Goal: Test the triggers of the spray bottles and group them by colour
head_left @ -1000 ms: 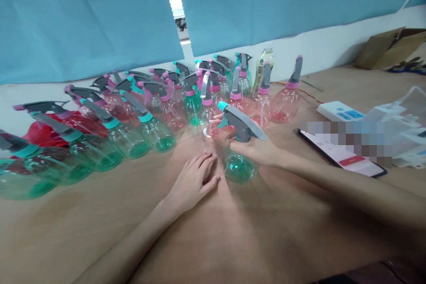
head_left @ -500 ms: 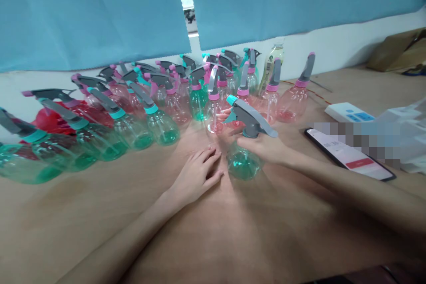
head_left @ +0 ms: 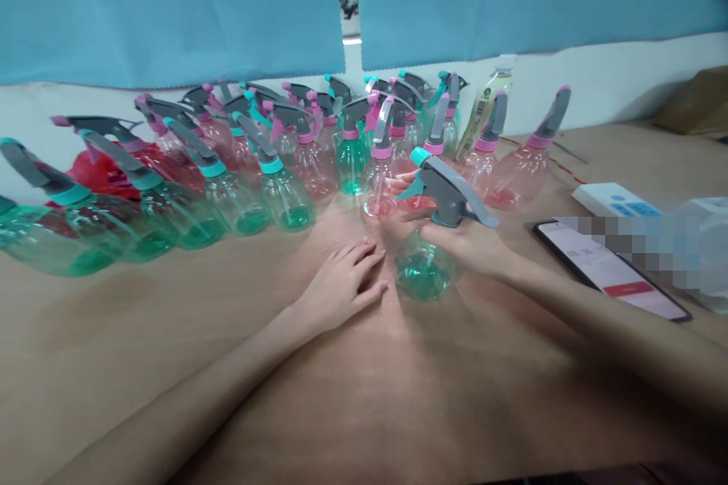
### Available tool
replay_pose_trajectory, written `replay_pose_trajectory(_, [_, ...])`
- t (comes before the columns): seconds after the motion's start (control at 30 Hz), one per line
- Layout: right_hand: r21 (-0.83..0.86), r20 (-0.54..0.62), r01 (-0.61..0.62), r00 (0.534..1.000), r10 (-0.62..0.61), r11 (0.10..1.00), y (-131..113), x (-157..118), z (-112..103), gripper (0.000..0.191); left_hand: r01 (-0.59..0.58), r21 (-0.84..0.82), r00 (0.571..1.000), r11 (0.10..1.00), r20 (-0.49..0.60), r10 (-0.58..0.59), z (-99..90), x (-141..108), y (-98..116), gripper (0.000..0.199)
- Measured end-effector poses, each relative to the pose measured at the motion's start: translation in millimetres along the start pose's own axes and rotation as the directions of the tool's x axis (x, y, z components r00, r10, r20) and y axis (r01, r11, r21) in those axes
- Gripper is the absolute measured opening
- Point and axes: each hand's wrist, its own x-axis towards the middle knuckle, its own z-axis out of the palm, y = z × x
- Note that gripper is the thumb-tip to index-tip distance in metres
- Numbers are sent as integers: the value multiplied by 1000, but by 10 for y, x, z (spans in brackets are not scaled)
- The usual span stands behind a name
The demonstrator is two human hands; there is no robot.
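My right hand point(head_left: 469, 242) is around the far side of a green spray bottle point(head_left: 424, 273) with a grey and turquoise trigger head, its fingers partly hidden behind the bottle. The bottle stands on the table point(head_left: 341, 394). Just left of it, my left hand point(head_left: 344, 284) lies on the tabletop with its fingers apart, holding nothing. Behind my hands stands a clear pink spray bottle point(head_left: 378, 186) with a pink collar. A green spray bottle point(head_left: 288, 204) is the nearest of the left row to my left hand.
Several green and pink spray bottles fill the back and left. A labelled bottle point(head_left: 486, 106) stands by the wall. At the right are a phone point(head_left: 585, 254), a white box with blue marks point(head_left: 614, 199) and a clear plastic item point(head_left: 710, 242). A brown box point(head_left: 694, 102) sits behind.
The view has shifted, so most things appear a little further right and slightly higher. My hands and the green bottle keep about the same places on the table.
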Motion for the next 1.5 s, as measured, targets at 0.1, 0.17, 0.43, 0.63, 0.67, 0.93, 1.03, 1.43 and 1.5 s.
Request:
replay_pose_trajectory(0.1, [12, -16, -8, 1000, 8, 1000, -18, 6, 1, 52, 2, -2, 1000, 1000, 0, -2, 0, 3, -2, 46])
replay_pose_trajectory(0.17, [17, -6, -19, 1000, 19, 1000, -33, 10, 4, 50, -4, 3, 1000, 1000, -6, 4, 0, 5, -4, 45])
replay_pose_trajectory(0.43, [27, -16, -6, 1000, 6, 1000, -44, 13, 14, 49, 0, 18, 1000, 1000, 3, -1, 7, 3, -8, 46])
replay_pose_trajectory(0.63, [6, -18, -13, 1000, 13, 1000, -33, -5, 4, 42, -16, 17, 1000, 1000, -11, 17, 10, 1, -17, 45])
replay_pose_trajectory(0.67, [-4, -21, -12, 1000, 12, 1000, -30, -6, 1, 39, -17, 16, 1000, 1000, -10, 17, 9, 1, -15, 45])
replay_pose_trajectory(0.93, [20, -14, -23, 1000, 24, 1000, -58, 42, 9, 26, -7, 17, 1000, 1000, -6, 7, -5, 3, -1, 44])
replay_pose_trajectory(1.03, [47, -17, -43, 999, 44, 998, -57, 52, 9, 27, -8, 7, 1000, 1000, -5, 8, -5, 2, -1, 44])
replay_pose_trajectory(1.43, [48, -15, -20, 1000, 21, 999, 5, 42, 3, 19, -8, 12, 1000, 1000, -8, 8, 2, -5, -11, 46])
replay_pose_trajectory(1.5, [25, -22, -9, 1000, 9, 1000, -3, 43, 0, 19, -9, 11, 1000, 1000, -10, 10, 2, -6, -10, 47])
